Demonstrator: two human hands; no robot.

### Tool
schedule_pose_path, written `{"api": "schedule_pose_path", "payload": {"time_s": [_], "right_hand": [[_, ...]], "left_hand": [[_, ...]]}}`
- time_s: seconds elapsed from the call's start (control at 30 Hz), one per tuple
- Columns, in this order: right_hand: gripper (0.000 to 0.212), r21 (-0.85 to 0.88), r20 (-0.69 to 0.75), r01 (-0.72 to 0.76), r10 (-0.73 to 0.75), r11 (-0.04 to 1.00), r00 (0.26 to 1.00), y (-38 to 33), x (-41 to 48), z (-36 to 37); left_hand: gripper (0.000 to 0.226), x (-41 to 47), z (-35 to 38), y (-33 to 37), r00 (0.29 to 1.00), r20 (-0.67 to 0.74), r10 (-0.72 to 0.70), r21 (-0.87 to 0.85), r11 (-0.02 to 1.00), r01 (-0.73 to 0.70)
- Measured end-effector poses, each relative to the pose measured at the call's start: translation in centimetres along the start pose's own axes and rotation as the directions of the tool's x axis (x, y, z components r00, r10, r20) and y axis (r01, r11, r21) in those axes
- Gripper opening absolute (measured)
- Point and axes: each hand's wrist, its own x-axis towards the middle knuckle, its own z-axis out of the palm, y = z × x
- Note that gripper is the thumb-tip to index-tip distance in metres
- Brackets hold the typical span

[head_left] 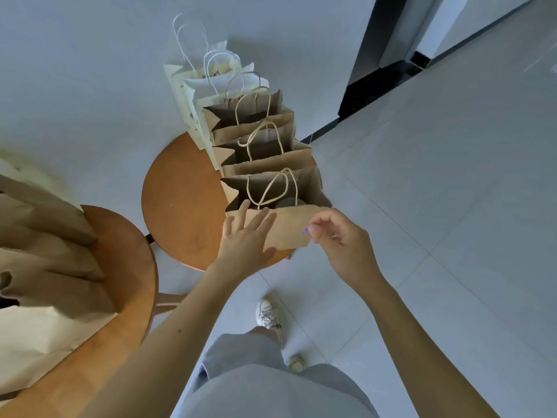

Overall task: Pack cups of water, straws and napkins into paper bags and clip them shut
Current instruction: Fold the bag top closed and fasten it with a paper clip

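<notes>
Now left grip (pixel 245 236) lies flat on nearest bag (pixel 289 227); right grip (pixel 340 236) pinches seemingly a clip (pixel 305 230).

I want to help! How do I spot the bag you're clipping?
Find the middle round table with the row of bags. It's the brown bag at the near end. Only it has the left hand flat on it, with the right hand pinching a blue clip by its edge.

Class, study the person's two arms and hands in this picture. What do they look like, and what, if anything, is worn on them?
The left hand and right hand are bare: no gloves, rings or watch show. The left forearm and right forearm are bare too, with no sleeve in view down to the picture's edge.
</notes>
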Motion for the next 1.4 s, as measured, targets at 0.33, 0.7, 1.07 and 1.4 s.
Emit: {"api": "schedule_pose_path", "payload": {"time_s": [0.33, 0.7, 1.07, 1.4], "right_hand": [[0.005, -0.042, 0.160, -0.007, 0.014, 0.999, 0.987, 1.6, 8.9, 0.6], [0.004, -0.122, 0.323, 0.010, 0.031, 0.992, 0.946, 3.2, 13.9, -1.2], [0.007, -0.251, 0.282, 0.165, -0.091, 0.954, 0.955, 5.7, 15.9, 0.5], [0.013, -0.380, 0.224, 0.216, -0.137, 0.899, 0.965, 6.7, 17.7, 3.6]], "left_hand": [[0.091, 6.6, 1.5, -1.9, 0.994, -0.053, -0.099, 0.028, 0.995, 0.100], [0.097, 11.6, 0.5, -2.0, 0.949, -0.145, -0.281, -0.057, 0.960, 0.275], [0.046, 10.7, 3.2, -2.2, 0.838, -0.507, -0.203, -0.072, 0.978, 0.193], [0.033, 10.5, 3.8, -2.4, 0.808, -0.554, -0.200, -0.178, 0.977, 0.119]]}}
